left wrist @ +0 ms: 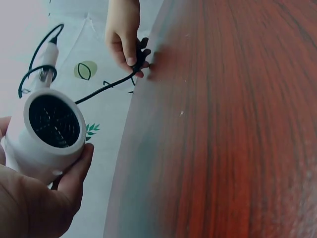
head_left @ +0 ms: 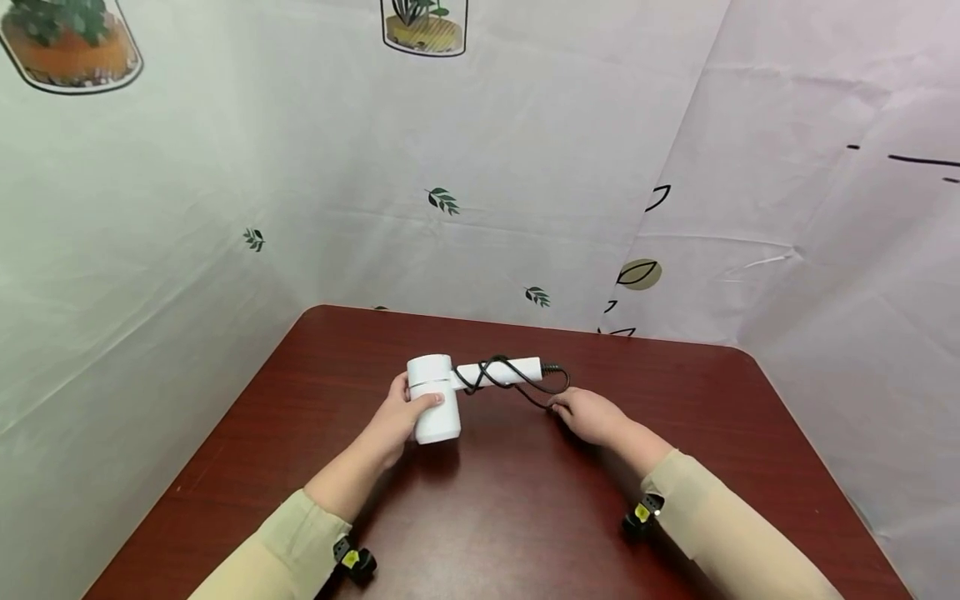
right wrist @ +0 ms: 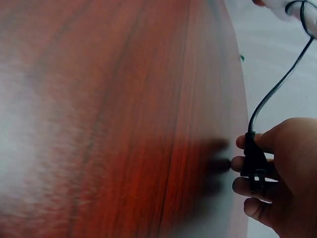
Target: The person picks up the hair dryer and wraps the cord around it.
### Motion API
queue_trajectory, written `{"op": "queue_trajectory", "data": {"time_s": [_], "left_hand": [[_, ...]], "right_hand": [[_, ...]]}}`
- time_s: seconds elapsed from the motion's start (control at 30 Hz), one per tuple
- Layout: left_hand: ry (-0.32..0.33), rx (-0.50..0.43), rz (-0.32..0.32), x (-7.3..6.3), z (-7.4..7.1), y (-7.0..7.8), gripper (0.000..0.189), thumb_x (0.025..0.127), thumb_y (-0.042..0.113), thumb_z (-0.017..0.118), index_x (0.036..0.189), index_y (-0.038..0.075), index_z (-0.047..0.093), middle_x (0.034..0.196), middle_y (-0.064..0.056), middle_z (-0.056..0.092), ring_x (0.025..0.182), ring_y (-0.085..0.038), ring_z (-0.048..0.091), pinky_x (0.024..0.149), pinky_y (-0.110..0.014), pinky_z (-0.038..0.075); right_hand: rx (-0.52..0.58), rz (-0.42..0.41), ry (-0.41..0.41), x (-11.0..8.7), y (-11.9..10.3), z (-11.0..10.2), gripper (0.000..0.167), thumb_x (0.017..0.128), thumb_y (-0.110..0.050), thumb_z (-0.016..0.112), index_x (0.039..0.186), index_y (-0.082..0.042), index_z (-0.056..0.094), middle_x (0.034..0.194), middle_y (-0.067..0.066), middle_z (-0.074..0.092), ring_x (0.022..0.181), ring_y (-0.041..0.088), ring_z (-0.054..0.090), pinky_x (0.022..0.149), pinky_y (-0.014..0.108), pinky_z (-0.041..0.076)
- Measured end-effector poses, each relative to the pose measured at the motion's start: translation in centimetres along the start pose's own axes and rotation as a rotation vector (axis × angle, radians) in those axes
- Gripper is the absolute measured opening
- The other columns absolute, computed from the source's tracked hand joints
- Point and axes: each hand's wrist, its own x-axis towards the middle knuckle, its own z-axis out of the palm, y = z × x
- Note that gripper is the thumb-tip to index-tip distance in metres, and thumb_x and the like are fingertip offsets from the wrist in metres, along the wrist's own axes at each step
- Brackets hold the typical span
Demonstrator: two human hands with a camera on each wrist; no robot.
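Observation:
A white hair dryer point(head_left: 437, 417) is held up over the table, its handle pointing right. My left hand point(head_left: 397, 417) grips its barrel from the left, thumb across the front. In the left wrist view the dark round grille point(left wrist: 55, 121) at one barrel end shows. A black cord point(head_left: 498, 372) winds loosely around the handle and runs on to my right hand point(head_left: 592, 415). Between thumb and fingers, that hand pinches the black two-pin plug point(right wrist: 254, 158), seen in the right wrist view with its prongs pointing down in the picture.
The dark red wooden table point(head_left: 510, 517) lies below both hands. White cloth point(head_left: 525, 150) with printed leaves and potted plants hangs around its back and sides. A small black camera point(head_left: 356, 560) is strapped at the left wrist, another point(head_left: 641, 515) at the right.

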Motion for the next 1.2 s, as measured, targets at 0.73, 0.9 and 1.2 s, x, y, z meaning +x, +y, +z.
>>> {"op": "queue_trajectory", "data": {"time_s": [0.73, 0.9, 1.2], "left_hand": [[0.141, 0.049, 0.061, 0.6, -0.7, -0.3, 0.083, 0.090, 0.011, 0.069, 0.151, 0.005, 0.013, 0.133, -0.021, 0.047, 0.114, -0.034, 0.056, 0.086, -0.040, 0.051], [0.170, 0.085, 0.079, 0.7, -0.8, -0.4, 0.086, 0.088, 0.011, 0.071, 0.151, 0.005, 0.013, 0.134, -0.022, 0.046, 0.115, -0.035, 0.055, 0.088, -0.041, 0.051], [0.185, 0.127, 0.073, 0.6, -1.2, -0.4, 0.089, 0.088, 0.012, 0.073, 0.152, 0.005, 0.012, 0.137, -0.022, 0.045, 0.116, -0.036, 0.054, 0.089, -0.044, 0.050]], "right_hand": [[-0.026, -0.170, 0.038, -3.1, -2.9, -0.6, 0.019, 0.099, -0.015, 0.055, 0.109, -0.012, 0.071, 0.103, -0.002, 0.066, 0.098, 0.016, 0.064, 0.086, 0.038, 0.053], [-0.025, -0.209, 0.133, -3.4, -3.3, -1.0, 0.017, 0.096, -0.013, 0.058, 0.106, -0.011, 0.071, 0.097, -0.004, 0.063, 0.088, 0.012, 0.062, 0.078, 0.035, 0.052], [-0.047, -0.243, 0.270, -3.9, -3.9, -2.5, 0.021, 0.088, -0.010, 0.066, 0.108, -0.014, 0.069, 0.093, -0.009, 0.061, 0.078, 0.005, 0.054, 0.069, 0.028, 0.049]]}}
